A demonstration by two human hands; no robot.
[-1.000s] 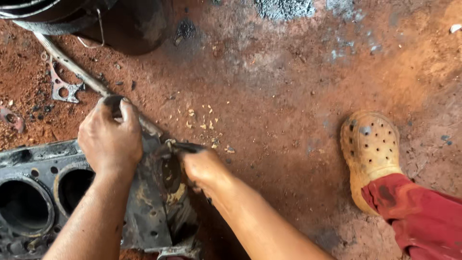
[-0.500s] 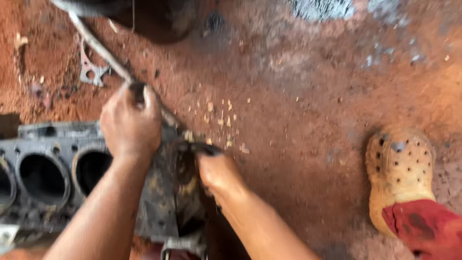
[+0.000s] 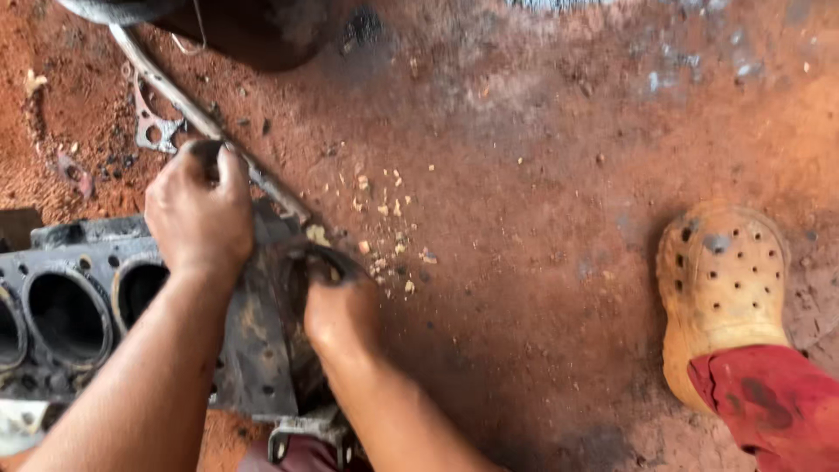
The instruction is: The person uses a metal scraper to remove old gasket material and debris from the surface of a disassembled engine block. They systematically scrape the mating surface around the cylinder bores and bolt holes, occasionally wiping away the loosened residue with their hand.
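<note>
Currently left hand [image 3: 199, 210] clenched on the long metal bar [image 3: 166, 87] above the engine block [image 3: 79, 297]; right hand [image 3: 339, 306] grasping a dark tool [image 3: 322, 259] against the block's end face.

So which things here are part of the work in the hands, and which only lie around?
In use:
- engine block
- long metal bar, gripped by the left hand
- right hand, pressed on the block's end

Lying about:
- flat metal gasket piece
- pale crumbs on the red floor
- yellow clog
</note>
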